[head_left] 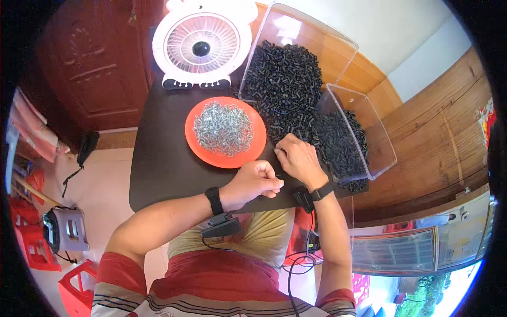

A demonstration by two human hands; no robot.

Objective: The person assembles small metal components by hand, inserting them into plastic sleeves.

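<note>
My left hand (252, 185) is closed in a pinch above the table's near edge, thumb against the forefinger. A small dark bit shows by its fingertips, too small to name. My right hand (300, 159) rests at the near side of a heap of short black cylindrical pieces (288, 79). Its fingers are curled downward, and whatever they grip is hidden. Left of the heap lies a round red plate (227, 162), beyond my left hand. Small silvery metal pieces (224, 128), which look like screws, are piled on it.
A white fan (203, 48) stands at the back of the dark table (163, 158). Two clear plastic bins (377, 140) lie tipped around the black pieces. Wood panelling (443, 127) borders the right side. Both wrists wear black straps with small devices; a black cable (289, 280) hangs below.
</note>
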